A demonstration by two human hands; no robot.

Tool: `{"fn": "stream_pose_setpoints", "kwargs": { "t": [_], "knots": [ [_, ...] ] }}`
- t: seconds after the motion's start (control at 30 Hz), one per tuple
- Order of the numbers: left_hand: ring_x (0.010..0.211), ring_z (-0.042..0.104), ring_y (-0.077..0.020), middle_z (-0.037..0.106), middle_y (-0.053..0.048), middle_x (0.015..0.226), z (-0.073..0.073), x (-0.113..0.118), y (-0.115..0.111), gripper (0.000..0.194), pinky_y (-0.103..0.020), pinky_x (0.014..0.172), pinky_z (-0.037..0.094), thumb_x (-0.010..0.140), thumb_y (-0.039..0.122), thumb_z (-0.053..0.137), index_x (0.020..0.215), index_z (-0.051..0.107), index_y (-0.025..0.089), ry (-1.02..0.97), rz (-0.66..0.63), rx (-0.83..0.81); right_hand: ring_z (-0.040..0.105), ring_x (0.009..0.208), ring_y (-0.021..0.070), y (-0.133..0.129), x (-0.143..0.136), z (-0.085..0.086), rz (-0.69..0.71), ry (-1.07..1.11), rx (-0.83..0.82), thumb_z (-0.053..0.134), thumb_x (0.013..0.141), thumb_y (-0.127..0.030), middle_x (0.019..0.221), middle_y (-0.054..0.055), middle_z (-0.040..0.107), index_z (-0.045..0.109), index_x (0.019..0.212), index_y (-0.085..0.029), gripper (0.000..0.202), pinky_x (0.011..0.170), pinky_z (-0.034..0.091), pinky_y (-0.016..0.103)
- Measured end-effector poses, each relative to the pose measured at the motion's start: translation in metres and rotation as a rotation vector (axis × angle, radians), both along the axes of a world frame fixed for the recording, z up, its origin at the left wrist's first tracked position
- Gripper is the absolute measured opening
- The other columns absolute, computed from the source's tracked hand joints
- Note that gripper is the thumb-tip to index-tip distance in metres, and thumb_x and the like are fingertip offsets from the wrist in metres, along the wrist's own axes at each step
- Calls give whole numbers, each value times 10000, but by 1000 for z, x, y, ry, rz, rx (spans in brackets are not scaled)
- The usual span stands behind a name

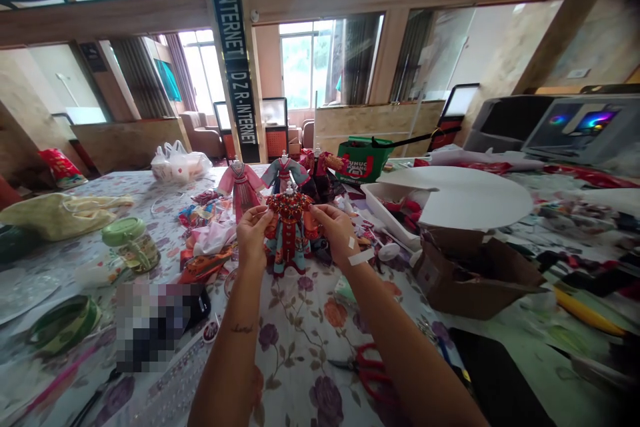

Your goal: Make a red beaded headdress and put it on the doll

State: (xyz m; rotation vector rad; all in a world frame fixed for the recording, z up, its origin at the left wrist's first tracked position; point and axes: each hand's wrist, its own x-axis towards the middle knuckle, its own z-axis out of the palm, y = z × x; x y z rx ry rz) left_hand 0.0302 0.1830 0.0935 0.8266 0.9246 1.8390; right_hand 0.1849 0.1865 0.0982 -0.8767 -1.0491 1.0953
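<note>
Both of my hands grip a small doll dress (289,233) in red, orange and light blue, upright over the flowered tablecloth. My left hand (253,237) pinches its left sleeve, and my right hand (336,232) pinches the right one, with white tape strips on the wrist. Just behind stand a pink doll dress (240,185), a grey-blue doll dress (285,173) and a dark red doll dress (320,170). Colourful fabric scraps (213,233) lie left of my left hand.
Red-handled scissors (373,373) lie near my right forearm. Right of it stand an open cardboard box (475,280) and a white round board (480,197). On the left are a lidded jar (131,243) and a phone (200,303). A green bag (363,159) stands at the back.
</note>
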Motion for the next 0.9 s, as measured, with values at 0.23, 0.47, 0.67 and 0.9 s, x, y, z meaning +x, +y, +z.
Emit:
{"fn": "stream_pose_setpoints", "kwargs": {
  "t": [0.23, 0.47, 0.67, 0.9],
  "knots": [
    [600, 602, -65, 657, 25, 687, 1, -17, 8, 249, -146, 534, 432, 631, 264, 732, 824, 618, 156, 21, 86, 3, 460, 520, 90, 15, 11, -1, -75, 34, 7, 721, 615, -427, 585, -25, 575, 664, 692, -175, 269, 479, 333, 223],
    [510, 595, -92, 674, -30, 641, 18, -37, 39, 123, -181, 463, 436, 717, 236, 681, 752, 651, 122, 77, -167, -141, 472, 527, 104, 31, 19, 0, -20, -3, -95, 708, 628, -487, 616, 23, 608, 676, 629, -162, 327, 454, 305, 229],
    [578, 640, -105, 695, -34, 690, 30, -38, 42, 104, -186, 526, 494, 695, 124, 695, 796, 671, 127, 61, -366, -158, 444, 547, 92, 37, 12, 8, 68, -11, -77, 750, 573, -425, 593, -14, 569, 665, 624, -174, 270, 482, 291, 221],
    [577, 630, -74, 702, -21, 715, 33, -44, 39, 138, -154, 538, 491, 672, 99, 724, 797, 675, 131, 107, -380, -128, 461, 540, 95, 45, 12, 11, 86, 4, -76, 731, 567, -363, 565, -33, 555, 651, 644, -171, 222, 509, 307, 232]
  ]
}}
